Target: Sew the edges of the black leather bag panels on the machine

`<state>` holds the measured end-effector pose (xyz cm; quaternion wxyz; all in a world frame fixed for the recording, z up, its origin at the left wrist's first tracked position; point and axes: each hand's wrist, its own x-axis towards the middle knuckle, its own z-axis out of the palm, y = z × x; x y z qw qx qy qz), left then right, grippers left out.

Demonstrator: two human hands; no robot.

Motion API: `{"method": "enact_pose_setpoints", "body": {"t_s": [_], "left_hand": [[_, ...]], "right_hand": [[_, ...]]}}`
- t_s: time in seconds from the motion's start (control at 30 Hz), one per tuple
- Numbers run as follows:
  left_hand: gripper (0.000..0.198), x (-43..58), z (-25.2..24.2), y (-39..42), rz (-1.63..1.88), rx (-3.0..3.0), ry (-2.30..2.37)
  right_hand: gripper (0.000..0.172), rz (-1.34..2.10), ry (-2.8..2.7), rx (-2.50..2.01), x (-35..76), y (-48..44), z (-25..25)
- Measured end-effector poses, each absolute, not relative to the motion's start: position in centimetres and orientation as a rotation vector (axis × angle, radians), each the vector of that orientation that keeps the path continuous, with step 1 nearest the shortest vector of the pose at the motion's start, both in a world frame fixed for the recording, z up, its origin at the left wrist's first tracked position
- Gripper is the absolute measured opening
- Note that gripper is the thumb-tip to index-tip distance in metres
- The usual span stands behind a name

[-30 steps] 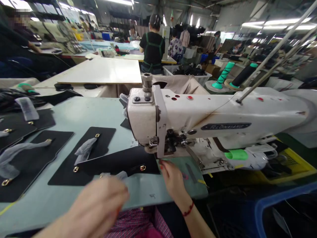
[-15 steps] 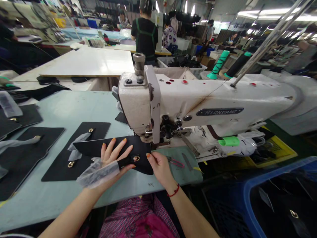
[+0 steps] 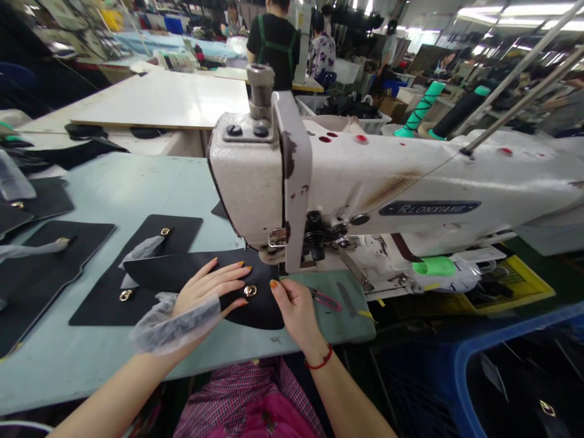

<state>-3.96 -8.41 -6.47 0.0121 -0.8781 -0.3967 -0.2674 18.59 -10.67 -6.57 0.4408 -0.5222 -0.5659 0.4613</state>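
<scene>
The left hand [image 3: 205, 295] is lying flat on a black panel [image 3: 177, 271], its fingers [image 3: 230, 269] spreading apart and pressing down on the surface, with nothing gripped between them. A crumpled clear plastic cuff [image 3: 173, 325] is wrapping the wrist behind it. The panel is resting on the pale green counter [image 3: 137, 182], its right end reaching under the head of the white sewing machine [image 3: 365, 182], just below the needle area. A gold clasp [image 3: 250, 291] is sitting on the panel between the two hands, just beside the left fingertips. The right hand [image 3: 296, 310] is touching the panel's right edge, thumb on top near the clasp; the other fingers are curling under the palm, and I cannot tell whether they are clamping the edge. Pink-handled snips [image 3: 325, 299] are lying on the counter just to the right of that hand. Another black panel [image 3: 98, 307] is lying partly beneath the first one, on its left.
</scene>
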Motion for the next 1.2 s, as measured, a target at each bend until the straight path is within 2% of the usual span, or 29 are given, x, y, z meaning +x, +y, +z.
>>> {"method": "enact_pose_setpoints", "body": {"t_s": [0.4, 0.63, 0.8, 1.2], "left_hand": [[0.023, -3.4, -4.8, -6.5, -0.874, -2.791, -1.477], [0.03, -3.1, -3.7, -6.4, -0.948, -2.78, -1.482], [0.042, -3.1, -2.5, -6.4, -0.882, -2.889, -1.481], [0.037, -4.0, -2.0, -5.9, -0.807, -3.025, -1.593]], "right_hand": [[0.049, 1.168, -1.445, -1.333, 18.9, -9.5, -5.8], [0.038, 1.45, -1.315, -1.275, 19.7, -12.8, -5.7], [0.041, 1.516, -1.268, -1.231, 20.0, -12.9, -5.1], [0.044, 1.845, -1.018, -1.098, 20.2, -12.2, -4.2]]}}
